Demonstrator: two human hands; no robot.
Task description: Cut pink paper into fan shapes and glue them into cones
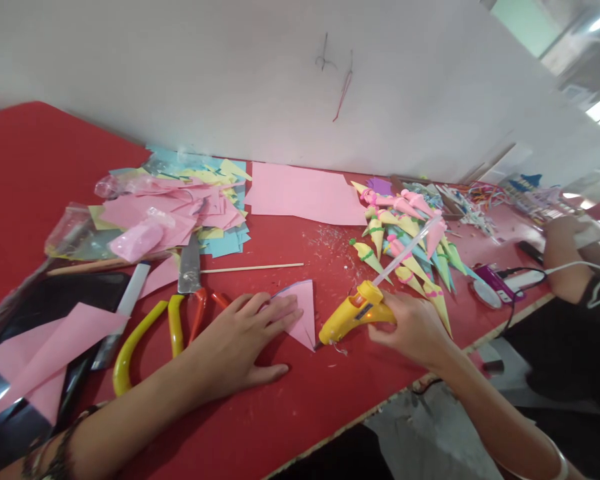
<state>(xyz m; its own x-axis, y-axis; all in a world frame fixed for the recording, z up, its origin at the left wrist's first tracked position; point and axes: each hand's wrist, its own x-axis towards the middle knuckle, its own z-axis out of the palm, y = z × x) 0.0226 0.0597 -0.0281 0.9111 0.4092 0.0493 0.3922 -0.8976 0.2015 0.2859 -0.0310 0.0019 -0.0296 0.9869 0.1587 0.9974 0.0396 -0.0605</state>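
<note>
My left hand lies flat, fingers stretched over a small pink paper piece on the red table. In my right hand is a yellow hot glue gun, its grip wrapped by my fingers. The gun's nozzle points down and left, at the lower corner of the pink paper. A long clear glue stick sticks out of its back end. Left of my left hand are yellow-handled pliers and a tool with red handles, both partly covered.
Pink, yellow and blue paper pieces lie piled at the back left, beside a large pink sheet. Several paper cones are heaped right of centre. A thin wooden stick lies mid-table. Another person's arm rests at far right.
</note>
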